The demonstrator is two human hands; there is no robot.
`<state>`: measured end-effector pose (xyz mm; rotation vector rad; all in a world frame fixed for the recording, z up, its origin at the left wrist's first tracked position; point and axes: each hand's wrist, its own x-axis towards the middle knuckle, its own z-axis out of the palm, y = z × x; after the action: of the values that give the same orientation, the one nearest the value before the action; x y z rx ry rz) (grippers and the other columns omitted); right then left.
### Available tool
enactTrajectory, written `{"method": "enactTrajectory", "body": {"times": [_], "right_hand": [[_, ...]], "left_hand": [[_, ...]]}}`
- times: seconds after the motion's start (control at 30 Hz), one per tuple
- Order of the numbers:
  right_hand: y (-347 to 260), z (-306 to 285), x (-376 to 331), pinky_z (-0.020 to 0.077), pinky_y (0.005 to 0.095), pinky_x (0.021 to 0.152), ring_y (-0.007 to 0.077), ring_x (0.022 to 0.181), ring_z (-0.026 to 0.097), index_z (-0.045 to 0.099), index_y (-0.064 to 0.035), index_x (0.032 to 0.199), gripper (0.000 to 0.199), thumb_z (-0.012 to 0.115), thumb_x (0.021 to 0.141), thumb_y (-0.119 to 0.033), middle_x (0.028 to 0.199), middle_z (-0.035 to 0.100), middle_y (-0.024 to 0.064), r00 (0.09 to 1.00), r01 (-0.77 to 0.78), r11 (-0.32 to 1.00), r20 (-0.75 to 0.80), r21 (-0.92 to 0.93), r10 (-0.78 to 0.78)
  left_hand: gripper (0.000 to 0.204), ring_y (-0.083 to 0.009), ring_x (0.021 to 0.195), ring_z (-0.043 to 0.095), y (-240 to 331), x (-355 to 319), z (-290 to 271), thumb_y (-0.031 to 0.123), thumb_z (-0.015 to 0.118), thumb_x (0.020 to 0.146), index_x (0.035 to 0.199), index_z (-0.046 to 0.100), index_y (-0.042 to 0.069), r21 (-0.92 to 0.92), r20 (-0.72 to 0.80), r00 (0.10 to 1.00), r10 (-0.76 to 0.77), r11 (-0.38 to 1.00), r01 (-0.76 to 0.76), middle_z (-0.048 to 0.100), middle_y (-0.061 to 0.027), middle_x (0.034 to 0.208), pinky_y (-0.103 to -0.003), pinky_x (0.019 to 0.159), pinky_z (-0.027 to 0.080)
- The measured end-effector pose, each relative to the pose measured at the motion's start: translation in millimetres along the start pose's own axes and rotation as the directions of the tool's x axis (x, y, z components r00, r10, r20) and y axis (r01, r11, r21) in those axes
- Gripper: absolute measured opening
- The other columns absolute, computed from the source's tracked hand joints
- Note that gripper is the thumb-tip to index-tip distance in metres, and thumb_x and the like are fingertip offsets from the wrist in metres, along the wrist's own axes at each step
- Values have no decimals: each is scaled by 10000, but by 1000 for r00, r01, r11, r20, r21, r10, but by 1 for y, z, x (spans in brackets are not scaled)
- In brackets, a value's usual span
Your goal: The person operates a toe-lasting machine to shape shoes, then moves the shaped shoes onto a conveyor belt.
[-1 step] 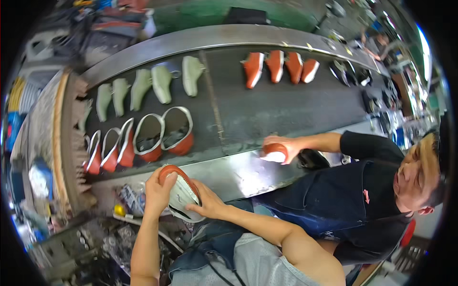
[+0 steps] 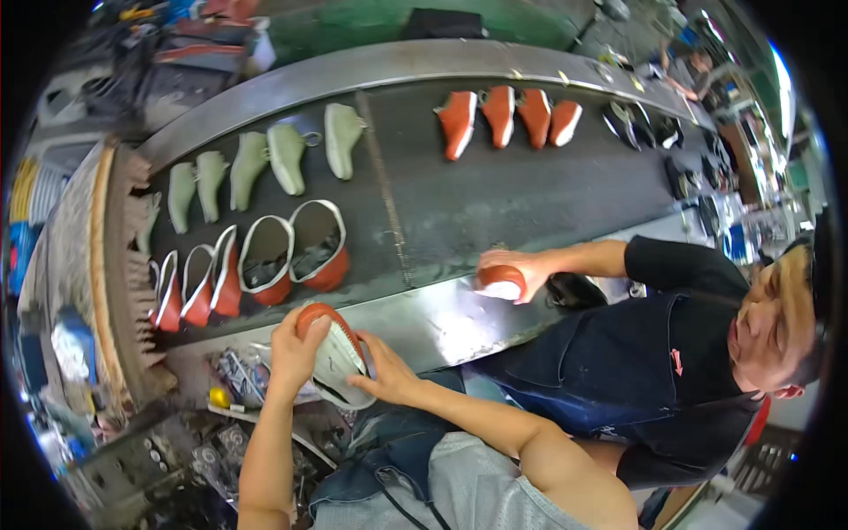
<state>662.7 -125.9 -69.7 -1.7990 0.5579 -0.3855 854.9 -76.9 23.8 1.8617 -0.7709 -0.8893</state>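
A shoe upper (image 2: 341, 360), white with a red edge and a line of stitching, is tilted between my two hands in front of the belt. My left hand (image 2: 298, 349) grips its red end, thumb over the top. At its other side my right hand (image 2: 387, 369) holds the white part, with the thumb on its face. Beyond them on the dark belt (image 2: 459, 212) is a row of red uppers with white rims (image 2: 322, 269). Pale green shoe lasts (image 2: 287, 159) lie in a row behind these.
At the right a co-worker's hand (image 2: 536, 269) holds a red and white shoe piece (image 2: 502, 281) over the metal edge (image 2: 424, 331). Red and white pieces (image 2: 498, 117) and dark shoes (image 2: 623, 126) lie farther along the belt. A fringed machine opening (image 2: 132, 230) stands at the left.
The belt and the things on it appear slightly farther left in view, along with the surroundings. My hands keep their hold on the shoe upper.
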Motion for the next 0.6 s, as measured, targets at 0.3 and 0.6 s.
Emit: {"method": "enactTrajectory", "body": {"times": [0.3,0.6], "right_hand": [[87,-62,-54,408,425,1032,407,1219,494,432,35,1326,594,660,899,-309,1322,485,256,881,-398,917,-285,-15,378],[110,-77,-99,463,411,928,355,1066,580,509,43,1232,434,614,935,-254,1153,579,229,648,-613,789,-544,43,533]], "left_hand": [[444,-131,854,611,19,172,97,298,716,867,1105,639,-70,76,272,961,50,994,-73,683,-97,919,-284,800,492],[402,-140,920,614,50,292,145,274,649,932,1156,593,-55,-170,-146,950,277,939,-300,669,-96,1044,-271,836,484]]}}
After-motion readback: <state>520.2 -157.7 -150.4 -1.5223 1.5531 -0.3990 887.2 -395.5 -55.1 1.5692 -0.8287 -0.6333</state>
